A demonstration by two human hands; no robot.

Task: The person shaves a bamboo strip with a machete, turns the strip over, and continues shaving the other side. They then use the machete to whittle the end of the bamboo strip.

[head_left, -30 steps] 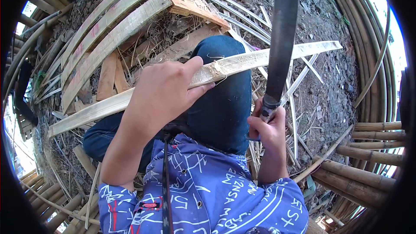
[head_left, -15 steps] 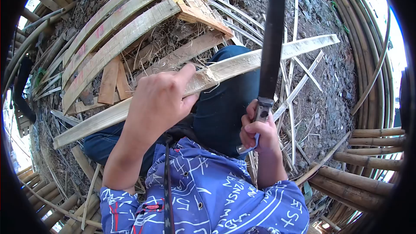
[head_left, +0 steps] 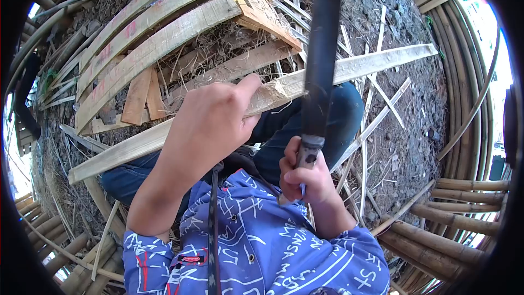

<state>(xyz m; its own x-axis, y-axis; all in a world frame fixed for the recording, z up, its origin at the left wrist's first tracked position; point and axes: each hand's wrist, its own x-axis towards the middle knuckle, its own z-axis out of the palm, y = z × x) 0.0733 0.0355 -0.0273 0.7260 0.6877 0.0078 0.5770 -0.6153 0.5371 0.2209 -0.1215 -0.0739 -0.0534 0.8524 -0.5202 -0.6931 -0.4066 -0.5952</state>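
Observation:
A long, pale bamboo strip (head_left: pixel 376 63) lies slantwise across my legs, with a rough patch near its middle. My left hand (head_left: pixel 210 114) grips the strip left of that patch, thumb and forefinger round its edge. In my right hand (head_left: pixel 308 177) is the handle of a large machete (head_left: pixel 322 60), its dark blade pointing up and passing in front of the strip. Whether the blade touches the strip I cannot tell.
A slatted wooden frame (head_left: pixel 164 41) stands at the upper left, with thin shavings around it. Loose narrow strips (head_left: pixel 376 109) lie on the dirt ground (head_left: pixel 409 142) at the right. Stacked bamboo poles (head_left: pixel 464 93) line the right side.
My right hand and the machete have moved left, nearer my left hand. The bamboo strip and my left hand have shifted slightly right in view, and my knee has moved right.

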